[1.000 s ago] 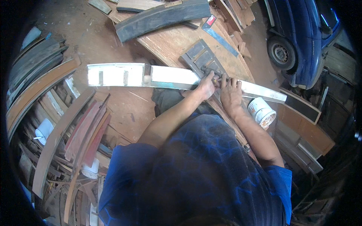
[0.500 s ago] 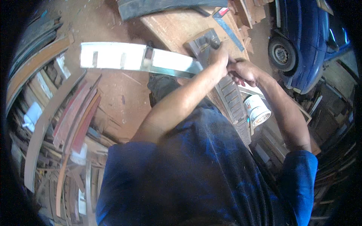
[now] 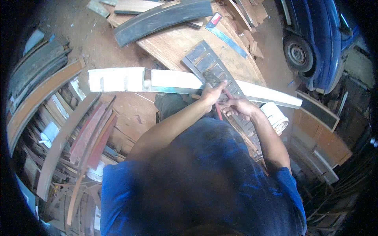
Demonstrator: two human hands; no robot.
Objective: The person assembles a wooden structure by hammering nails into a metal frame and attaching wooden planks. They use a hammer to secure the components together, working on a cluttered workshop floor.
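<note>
Both hands meet at the long white curved plank, right where the dark panelled board crosses it.

Head view: the left hand [image 3: 210, 93] presses flat, fingers spread, on the white plank [image 3: 165, 80] and dark panelled board [image 3: 210, 69]. The right hand [image 3: 235, 107], just beside it, is curled around a thin red pencil [image 3: 217, 111], its tip near the plank's closer edge. A white bucket [image 3: 275, 117] stands right of the hands.

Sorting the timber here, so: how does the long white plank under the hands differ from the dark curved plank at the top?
The white plank is pale and painted; the dark curved plank is blackish grey. The white plank runs far longer, past both hands, while the dark one is shorter. The left hand rests on the white plank, with the right hand holding a red tool beside it; the dark plank lies untouched on the wooden board. Both are bowed lengths of wood.
</note>
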